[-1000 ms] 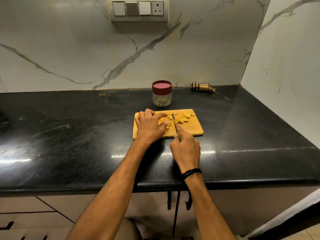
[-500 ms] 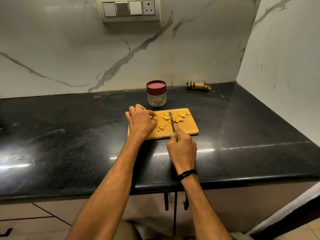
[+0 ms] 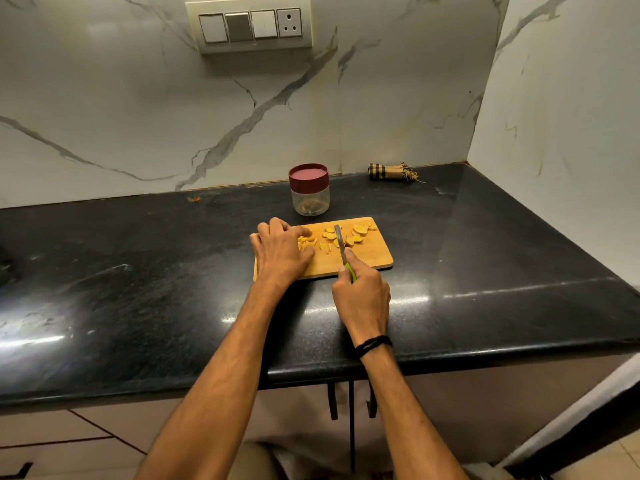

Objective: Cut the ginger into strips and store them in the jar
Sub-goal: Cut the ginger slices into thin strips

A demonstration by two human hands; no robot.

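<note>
Ginger slices [image 3: 356, 233] lie on the cutting board [image 3: 375, 259]. At nine o'clock our left hand [image 3: 280, 252] curls round ginger strips [image 3: 307, 241]. Our right hand [image 3: 363, 296] grips the knife [image 3: 339, 241]. The jar [image 3: 310, 192] stands at twelve.

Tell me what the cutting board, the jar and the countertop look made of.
The cutting board is likely wood or bamboo, matte, judging by its tan colour and faint grain. The jar has a clear body, glass or plastic, I cannot tell which; its maroon lid looks like smooth plastic. The countertop looks like polished dark stone, probably granite: speckled, with bright reflections.
</note>
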